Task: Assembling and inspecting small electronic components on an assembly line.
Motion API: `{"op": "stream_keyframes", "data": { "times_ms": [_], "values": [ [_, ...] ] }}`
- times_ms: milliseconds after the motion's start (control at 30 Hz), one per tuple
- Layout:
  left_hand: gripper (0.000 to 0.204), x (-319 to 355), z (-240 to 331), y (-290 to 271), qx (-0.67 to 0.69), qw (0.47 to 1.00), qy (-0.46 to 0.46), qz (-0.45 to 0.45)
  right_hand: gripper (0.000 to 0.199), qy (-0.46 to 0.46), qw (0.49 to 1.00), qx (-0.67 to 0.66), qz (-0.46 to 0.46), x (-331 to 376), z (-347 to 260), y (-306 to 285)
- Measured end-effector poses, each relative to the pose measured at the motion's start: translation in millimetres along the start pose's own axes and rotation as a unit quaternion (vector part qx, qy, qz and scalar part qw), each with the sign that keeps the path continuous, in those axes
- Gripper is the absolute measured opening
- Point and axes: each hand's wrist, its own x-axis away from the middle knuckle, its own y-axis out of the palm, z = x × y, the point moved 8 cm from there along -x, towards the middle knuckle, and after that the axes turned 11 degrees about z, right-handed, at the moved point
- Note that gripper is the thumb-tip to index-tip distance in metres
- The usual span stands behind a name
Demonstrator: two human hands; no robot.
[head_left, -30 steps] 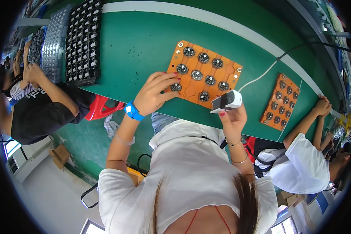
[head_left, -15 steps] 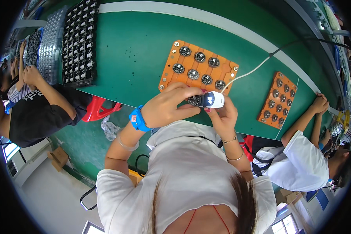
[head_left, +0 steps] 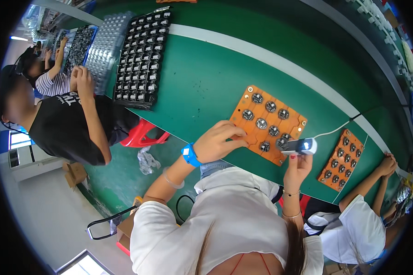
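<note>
In my right hand (head_left: 300, 166) is a white handheld device (head_left: 307, 146) with a lit dark face, pinched between thumb and fingers. A white cable runs from it toward the table's far side. Its dark end hangs over the right part of an orange board (head_left: 253, 126). On that board, several small round dark-and-silver parts (head_left: 265, 146) sit in rows. My left hand (head_left: 226, 140) is at the board's left near edge, with thumb and index finger curved and slightly apart. Nothing shows between them.
A black tray (head_left: 141, 59) of small white-topped parts stands at the left, beside clear plastic trays (head_left: 106, 46). Another orange board (head_left: 342, 160) with round parts lies to the right. Co-workers sit on both sides. Tiny dark bits (head_left: 198, 89) are scattered over the green table (head_left: 202, 64).
My hands have moved apart. The round part my left fingers held under the device is no longer between them. The device has moved right over the board. The whole view has shifted.
</note>
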Motion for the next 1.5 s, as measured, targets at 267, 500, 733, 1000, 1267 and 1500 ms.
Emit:
{"op": "stream_keyframes", "data": {
  "times_ms": [267, 500, 733, 1000, 1267, 1500],
  "values": [
    [0.012, 6, -5, -19, -0.002, 0.992, -0.102, 0.070, 0.037, 0.025, 0.996, -0.067, -0.062, 7, -7, 40],
    [0.015, 84, -27, -31, -0.113, 0.958, -0.219, -0.145, 0.039, 0.013, 0.995, -0.016, -0.098, 5, -1, 35],
    [0.040, -20, 23, -18, 0.026, 0.986, -0.149, 0.074, 0.035, 0.026, 0.983, 0.043, -0.179, 16, 1, 44],
    [0.050, 6, -3, 4, 0.010, 0.988, -0.156, 0.002, 0.042, 0.001, 1.000, -0.025, 0.006, 3, -5, 5],
    [0.105, 3, -26, 39, -0.060, 0.980, -0.181, 0.047, 0.048, -0.115, 0.983, 0.059, 0.129, -32, -27, -56],
    [0.105, -40, -50, 47, -0.087, 0.972, -0.181, 0.122, 0.028, -0.219, 0.884, 0.114, 0.398, -42, -69, -166]
  ]
}}
